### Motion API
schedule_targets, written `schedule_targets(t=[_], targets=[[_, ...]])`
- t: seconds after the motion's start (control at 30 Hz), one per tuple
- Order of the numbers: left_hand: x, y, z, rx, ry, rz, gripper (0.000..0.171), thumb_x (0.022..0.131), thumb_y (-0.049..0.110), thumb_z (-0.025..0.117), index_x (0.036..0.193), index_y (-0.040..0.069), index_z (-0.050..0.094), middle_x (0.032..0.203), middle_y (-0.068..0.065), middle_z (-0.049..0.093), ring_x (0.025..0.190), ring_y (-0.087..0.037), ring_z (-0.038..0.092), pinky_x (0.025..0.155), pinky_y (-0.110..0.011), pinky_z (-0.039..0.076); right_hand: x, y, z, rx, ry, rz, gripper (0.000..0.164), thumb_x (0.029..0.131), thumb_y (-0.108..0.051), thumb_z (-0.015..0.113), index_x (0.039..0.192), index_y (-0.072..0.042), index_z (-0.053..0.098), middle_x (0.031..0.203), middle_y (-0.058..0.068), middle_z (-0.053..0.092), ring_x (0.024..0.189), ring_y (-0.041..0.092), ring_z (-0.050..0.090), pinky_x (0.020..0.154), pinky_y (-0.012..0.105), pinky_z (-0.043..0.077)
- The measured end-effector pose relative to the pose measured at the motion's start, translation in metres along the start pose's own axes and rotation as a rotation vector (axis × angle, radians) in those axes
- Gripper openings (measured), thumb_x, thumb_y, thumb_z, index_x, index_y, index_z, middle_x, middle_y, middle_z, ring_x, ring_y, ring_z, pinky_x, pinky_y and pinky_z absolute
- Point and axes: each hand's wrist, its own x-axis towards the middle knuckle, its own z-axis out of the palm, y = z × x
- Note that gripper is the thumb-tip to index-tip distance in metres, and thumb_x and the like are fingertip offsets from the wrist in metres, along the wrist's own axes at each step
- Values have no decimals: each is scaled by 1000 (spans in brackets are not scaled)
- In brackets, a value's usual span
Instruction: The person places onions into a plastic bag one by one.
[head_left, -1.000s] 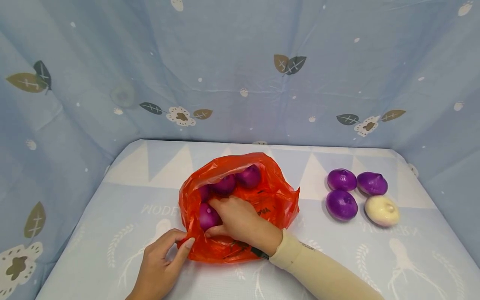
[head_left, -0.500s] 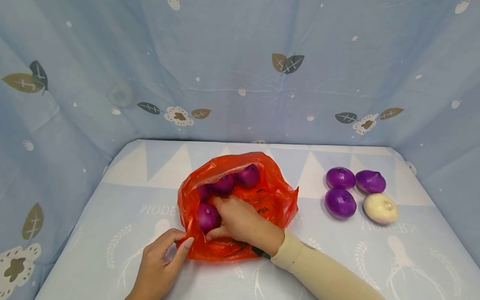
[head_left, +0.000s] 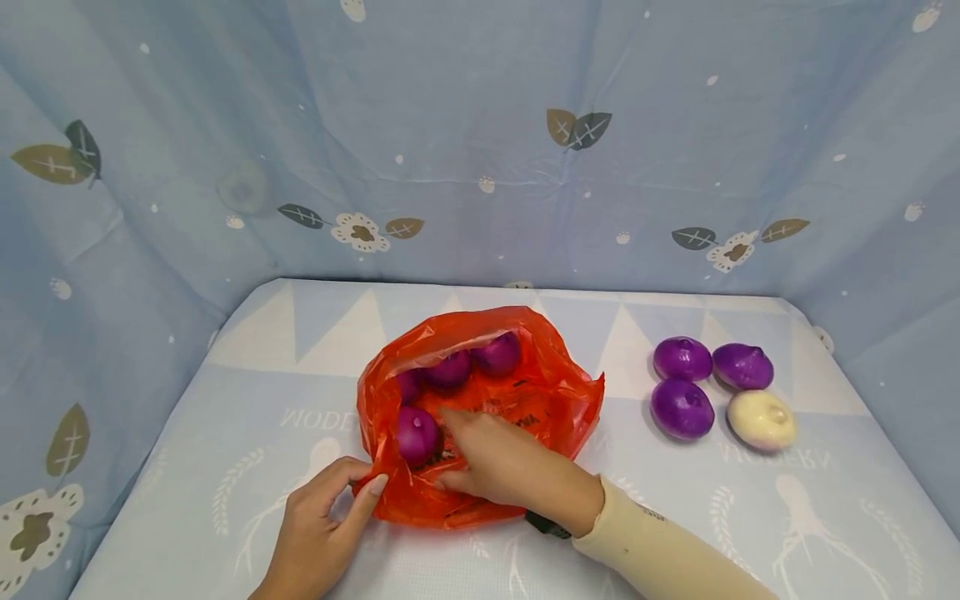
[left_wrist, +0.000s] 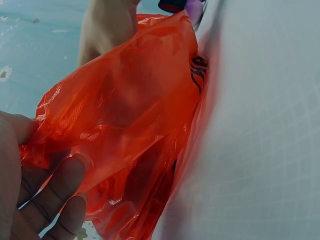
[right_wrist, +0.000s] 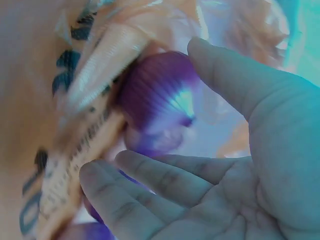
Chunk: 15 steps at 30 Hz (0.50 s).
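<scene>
- Fingers and thumb of your left hand [head_left: 318, 521] pinch the near-left rim of the red plastic bag [head_left: 450, 327].
- Your right hand [head_left: 495, 458] is inside the bag mouth, its thumb and fingers spread with a gap between them.
- Front purple onion [head_left: 417, 436]: lies inside the bag, just left of your right fingertips; you cannot tell whether they touch it.
- Inner purple onions [head_left: 447, 372]: three lie along the far-left inner wall of the bag, the leftmost partly hidden by it.
- Outer purple onions [head_left: 682, 409]: three lie well to the right of the bag, grouped with one pale onion [head_left: 761, 421].
- Both the bag and this group rest on the patterned table cover [head_left: 255, 392].
- Cream sleeve [head_left: 667, 550]: covers your right forearm.
- Blue curtain [head_left: 465, 92]: hangs behind the table, printed with leaves and flowers.
</scene>
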Motion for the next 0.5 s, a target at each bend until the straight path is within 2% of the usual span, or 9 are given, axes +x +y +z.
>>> schedule_targets(t=[0.2, 0.3, 0.4, 0.5], targets=[[2, 3, -4, 11, -36, -58, 38, 82, -12, 80, 102, 18, 71, 92, 8, 66, 81, -4, 59, 80, -13, 50, -25, -1, -21, 50, 3, 37, 75, 92, -44, 82, 151, -13, 50, 142, 2, 61, 131, 18, 58, 106, 42, 51], [3, 3, -4, 14, -37, -62, 37, 82, -12, 80, 102, 18, 71, 92, 8, 66, 81, -4, 59, 80, -13, 50, -41, 1, -33, 71, 44, 11, 74, 94, -45, 79, 154, -14, 49, 149, 1, 57, 138, 19, 53, 112, 43, 45], [3, 3, -4, 12, -32, -52, 38, 82, -13, 80, 102, 18, 71, 91, 8, 66, 80, -4, 58, 79, -14, 50, -60, 9, -45, 107, 127, -90, 67, 97, -45, 76, 151, -15, 53, 149, -2, 57, 140, 18, 52, 113, 43, 43], [2, 3, -3, 12, -30, -59, 37, 82, -12, 80, 102, 18, 70, 91, 8, 66, 80, -4, 58, 77, -14, 50, -79, 20, -57, 152, 234, -209, 55, 99, -41, 75, 146, -18, 59, 142, -7, 62, 132, 14, 58, 108, 41, 49]])
